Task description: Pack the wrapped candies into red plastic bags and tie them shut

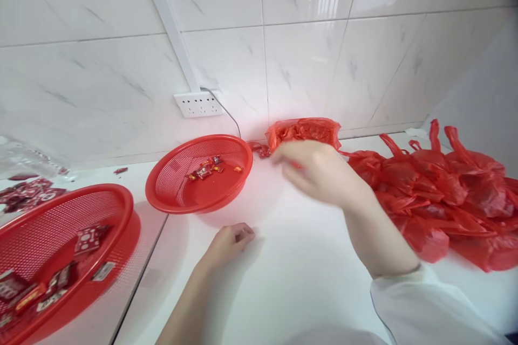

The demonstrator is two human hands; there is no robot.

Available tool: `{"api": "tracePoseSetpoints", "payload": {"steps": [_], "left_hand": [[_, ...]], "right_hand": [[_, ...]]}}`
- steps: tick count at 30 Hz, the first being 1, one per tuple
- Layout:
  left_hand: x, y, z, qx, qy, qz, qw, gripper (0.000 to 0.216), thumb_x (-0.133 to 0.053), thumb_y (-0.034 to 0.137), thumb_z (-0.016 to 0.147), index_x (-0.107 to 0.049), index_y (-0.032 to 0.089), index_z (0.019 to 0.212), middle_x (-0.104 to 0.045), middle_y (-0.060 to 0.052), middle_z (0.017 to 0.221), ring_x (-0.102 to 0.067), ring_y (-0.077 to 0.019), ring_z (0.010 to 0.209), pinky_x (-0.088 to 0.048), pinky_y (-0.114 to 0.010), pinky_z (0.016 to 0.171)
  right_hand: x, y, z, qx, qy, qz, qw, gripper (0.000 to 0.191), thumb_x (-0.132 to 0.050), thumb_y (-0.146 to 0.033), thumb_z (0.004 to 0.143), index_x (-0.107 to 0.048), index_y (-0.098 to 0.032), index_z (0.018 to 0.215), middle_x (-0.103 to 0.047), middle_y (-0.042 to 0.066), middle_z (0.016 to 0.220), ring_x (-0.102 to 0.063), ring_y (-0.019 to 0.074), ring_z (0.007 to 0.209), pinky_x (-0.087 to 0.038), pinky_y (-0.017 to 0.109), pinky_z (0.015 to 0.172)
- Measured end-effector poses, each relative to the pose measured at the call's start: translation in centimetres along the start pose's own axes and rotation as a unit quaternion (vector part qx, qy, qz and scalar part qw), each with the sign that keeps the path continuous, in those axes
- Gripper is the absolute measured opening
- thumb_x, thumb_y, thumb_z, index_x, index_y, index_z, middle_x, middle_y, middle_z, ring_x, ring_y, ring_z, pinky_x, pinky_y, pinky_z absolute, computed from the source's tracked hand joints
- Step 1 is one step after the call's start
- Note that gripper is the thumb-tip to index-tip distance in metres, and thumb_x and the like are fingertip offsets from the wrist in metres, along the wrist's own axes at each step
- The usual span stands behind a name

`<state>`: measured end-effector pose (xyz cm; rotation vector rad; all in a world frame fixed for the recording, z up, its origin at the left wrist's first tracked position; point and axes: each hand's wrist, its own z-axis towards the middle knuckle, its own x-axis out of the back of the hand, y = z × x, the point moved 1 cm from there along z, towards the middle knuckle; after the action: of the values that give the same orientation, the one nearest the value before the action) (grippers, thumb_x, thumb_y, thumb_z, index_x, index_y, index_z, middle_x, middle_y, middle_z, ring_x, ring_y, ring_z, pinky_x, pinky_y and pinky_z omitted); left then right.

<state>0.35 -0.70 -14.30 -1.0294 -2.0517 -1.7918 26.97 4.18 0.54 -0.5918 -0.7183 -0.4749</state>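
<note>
My left hand [230, 241] rests on the white table with its fingers curled in; nothing shows inside them. My right hand [313, 170] is raised and blurred by motion, just in front of an open red plastic bag [305, 130] at the wall. Its fingers point left toward a small red wrapped sweet [261, 150] lying between the bag and a red mesh basket [178, 172]. That basket holds a few wrapped sweets [206, 168].
A larger red basket [36, 215] with several sweets stands at the left edge. A heap of tied red bags [449, 194] fills the right side. A wall socket [198, 103] with a cable sits behind. Loose sweets [28, 191] lie at the far left.
</note>
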Motion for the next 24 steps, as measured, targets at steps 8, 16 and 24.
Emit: {"api": "tracePoseSetpoints", "payload": {"steps": [8, 16, 24], "left_hand": [[-0.2, -0.3, 0.4, -0.015, -0.013, 0.038, 0.999, 0.027, -0.052, 0.043, 0.086, -0.064, 0.018, 0.085, -0.059, 0.002, 0.059, -0.054, -0.0149, 0.057, -0.036, -0.024, 0.057], [0.0, 0.0, 0.2, 0.010, -0.010, 0.035, 0.999, 0.030, -0.048, 0.045, 0.088, -0.062, 0.020, 0.082, -0.056, 0.003, 0.056, -0.049, -0.0144, 0.055, -0.035, -0.026, 0.057], [-0.3, 0.4, 0.4, -0.017, 0.054, -0.106, 0.993, 0.041, -0.056, 0.052, 0.085, -0.060, 0.022, 0.112, -0.064, -0.004, 0.085, -0.060, -0.0187, 0.074, -0.046, -0.029, 0.064]], "right_hand": [[-6.5, 15.5, 2.7, -0.359, 0.073, -0.041, 0.929, 0.035, -0.049, -0.010, 0.079, -0.069, -0.009, 0.108, -0.055, 0.020, 0.134, -0.042, 0.0350, 0.132, -0.036, 0.052, 0.107], [-3.6, 14.7, 1.6, -0.199, 0.384, 0.098, 0.896, 0.039, -0.049, -0.032, 0.089, -0.057, -0.019, 0.125, -0.060, 0.011, 0.128, -0.055, 0.0217, 0.120, -0.042, 0.042, 0.106], [-0.5, 8.5, 0.2, -0.120, 0.332, 0.341, 0.871, 0.053, -0.062, -0.029, 0.085, -0.049, -0.031, 0.137, -0.052, 0.005, 0.141, -0.052, 0.0239, 0.127, -0.047, 0.045, 0.103]]}}
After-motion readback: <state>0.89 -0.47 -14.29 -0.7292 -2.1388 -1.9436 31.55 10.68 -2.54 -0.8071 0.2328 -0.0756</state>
